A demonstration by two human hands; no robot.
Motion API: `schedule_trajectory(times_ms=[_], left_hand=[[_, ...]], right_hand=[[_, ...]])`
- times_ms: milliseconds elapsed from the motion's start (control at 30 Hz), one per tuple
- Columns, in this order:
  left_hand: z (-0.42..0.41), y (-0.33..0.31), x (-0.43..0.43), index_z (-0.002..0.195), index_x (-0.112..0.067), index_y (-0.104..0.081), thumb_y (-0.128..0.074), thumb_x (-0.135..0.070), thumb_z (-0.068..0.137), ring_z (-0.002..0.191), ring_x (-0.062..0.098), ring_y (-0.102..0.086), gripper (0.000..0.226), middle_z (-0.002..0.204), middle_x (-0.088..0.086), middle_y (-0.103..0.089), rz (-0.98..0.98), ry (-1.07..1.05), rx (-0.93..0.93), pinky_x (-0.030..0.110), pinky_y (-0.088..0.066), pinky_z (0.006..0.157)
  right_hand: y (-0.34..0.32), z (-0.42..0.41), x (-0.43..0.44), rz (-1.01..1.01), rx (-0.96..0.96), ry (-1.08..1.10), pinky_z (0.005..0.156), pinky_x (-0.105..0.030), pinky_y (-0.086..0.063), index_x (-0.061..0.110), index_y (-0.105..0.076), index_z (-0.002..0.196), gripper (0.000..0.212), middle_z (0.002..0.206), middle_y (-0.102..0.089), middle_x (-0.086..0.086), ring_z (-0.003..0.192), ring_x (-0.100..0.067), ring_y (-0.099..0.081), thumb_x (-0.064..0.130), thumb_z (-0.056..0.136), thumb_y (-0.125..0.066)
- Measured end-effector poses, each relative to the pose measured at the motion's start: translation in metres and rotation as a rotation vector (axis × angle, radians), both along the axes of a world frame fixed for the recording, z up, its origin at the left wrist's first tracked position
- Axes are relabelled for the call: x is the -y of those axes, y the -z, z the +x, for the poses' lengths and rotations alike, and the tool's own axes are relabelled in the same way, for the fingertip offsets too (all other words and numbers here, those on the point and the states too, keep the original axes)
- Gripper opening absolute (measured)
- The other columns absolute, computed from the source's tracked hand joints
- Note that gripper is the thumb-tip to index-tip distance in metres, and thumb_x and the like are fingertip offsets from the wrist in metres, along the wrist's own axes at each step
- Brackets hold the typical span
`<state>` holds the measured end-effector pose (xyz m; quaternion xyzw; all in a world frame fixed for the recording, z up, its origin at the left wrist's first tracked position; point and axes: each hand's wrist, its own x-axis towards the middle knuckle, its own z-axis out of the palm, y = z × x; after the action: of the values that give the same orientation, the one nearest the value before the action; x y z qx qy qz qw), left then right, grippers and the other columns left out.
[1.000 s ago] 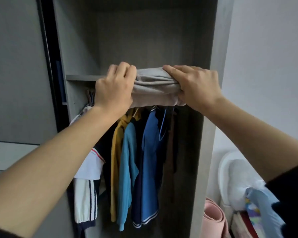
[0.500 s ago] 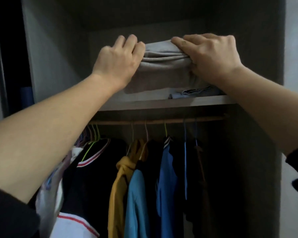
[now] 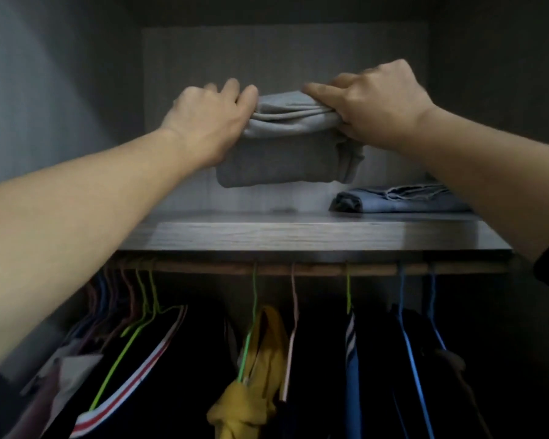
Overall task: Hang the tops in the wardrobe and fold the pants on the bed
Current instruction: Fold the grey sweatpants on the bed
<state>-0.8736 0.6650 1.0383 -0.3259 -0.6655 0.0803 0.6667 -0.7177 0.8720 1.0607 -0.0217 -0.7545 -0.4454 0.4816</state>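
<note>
A folded pair of grey pants (image 3: 282, 153) hangs in the air just above the wardrobe's upper shelf (image 3: 298, 236). My left hand (image 3: 210, 118) grips its left end and my right hand (image 3: 374, 103) grips its right end, fingers curled over the top folds. A folded blue-grey garment (image 3: 396, 199) lies on the shelf at the right. Below the shelf, tops hang on hangers from a wooden rail (image 3: 298, 269): a black top with red and white trim (image 3: 133, 375), a yellow one (image 3: 254, 391), blue ones (image 3: 355, 375).
The shelf compartment has a grey back wall (image 3: 282, 52) and side walls close on both sides. Several bare coloured hangers (image 3: 124, 299) bunch at the rail's left end. Bare shelf surface lies left of the folded blue-grey garment.
Both hands have carried the folded grey pants up from below shelf height and further into the upper compartment. The view has closed in on the shelf, showing the blue-grey garment.
</note>
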Motion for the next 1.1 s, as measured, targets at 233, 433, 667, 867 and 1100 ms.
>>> schedule_trajectory(times_ms=[233, 433, 667, 867, 1100], left_hand=[[-0.062, -0.016, -0.036, 0.123, -0.006, -0.036, -0.062, -0.014, 0.087, 0.095, 0.043, -0.061, 0.045, 0.115, 0.02, -0.05, -0.043, 0.056, 0.158, 0.041, -0.04, 0.062], [-0.114, 0.015, -0.057, 0.144, -0.027, -0.031, -0.073, -0.044, 0.083, 0.122, 0.027, -0.049, 0.076, 0.14, 0.004, -0.045, -0.539, 0.045, 1.164, 0.046, -0.047, 0.101], [-0.102, 0.019, -0.058, 0.151, -0.027, -0.021, -0.064, -0.035, 0.092, 0.132, 0.025, -0.04, 0.073, 0.148, 0.004, -0.037, -0.528, 0.025, 1.172, 0.044, -0.039, 0.109], [-0.056, 0.0, -0.028, 0.155, -0.024, -0.018, -0.03, -0.07, 0.091, 0.15, 0.028, -0.009, 0.079, 0.162, 0.015, -0.01, -0.273, -0.016, 0.828, 0.041, -0.015, 0.12], [0.003, 0.031, -0.018, 0.152, -0.025, -0.025, -0.03, -0.06, 0.097, 0.148, 0.03, -0.013, 0.065, 0.162, 0.014, -0.012, -0.017, 0.145, 0.458, 0.053, -0.026, 0.114]], right_hand=[[-0.008, -0.062, -0.026, -0.184, 0.06, 0.093, 0.07, -0.044, -0.05, 0.033, -0.027, 0.152, 0.072, 0.14, -0.05, -0.009, 0.112, -0.038, -0.059, 0.029, 0.09, -0.064], [0.035, -0.096, -0.051, -0.819, 0.748, 0.397, 0.096, -0.041, -0.051, 0.034, -0.05, 0.139, 0.063, 0.132, -0.059, -0.003, 0.109, -0.026, -0.061, 0.046, 0.082, -0.072], [0.03, -0.087, -0.042, -0.844, 0.682, 0.356, 0.099, -0.037, -0.049, 0.033, -0.047, 0.145, 0.07, 0.122, -0.061, -0.003, 0.112, -0.026, -0.061, 0.051, 0.082, -0.073], [0.016, -0.042, -0.029, -0.573, 0.271, 0.257, 0.106, -0.052, -0.04, 0.032, -0.022, 0.155, 0.078, 0.159, -0.026, -0.011, 0.139, -0.036, -0.038, 0.07, 0.09, -0.045], [0.044, 0.01, -0.032, -0.42, 0.016, 0.047, 0.107, -0.052, -0.037, 0.024, -0.034, 0.15, 0.065, 0.156, -0.031, -0.017, 0.141, -0.036, -0.034, 0.059, 0.096, -0.042]])
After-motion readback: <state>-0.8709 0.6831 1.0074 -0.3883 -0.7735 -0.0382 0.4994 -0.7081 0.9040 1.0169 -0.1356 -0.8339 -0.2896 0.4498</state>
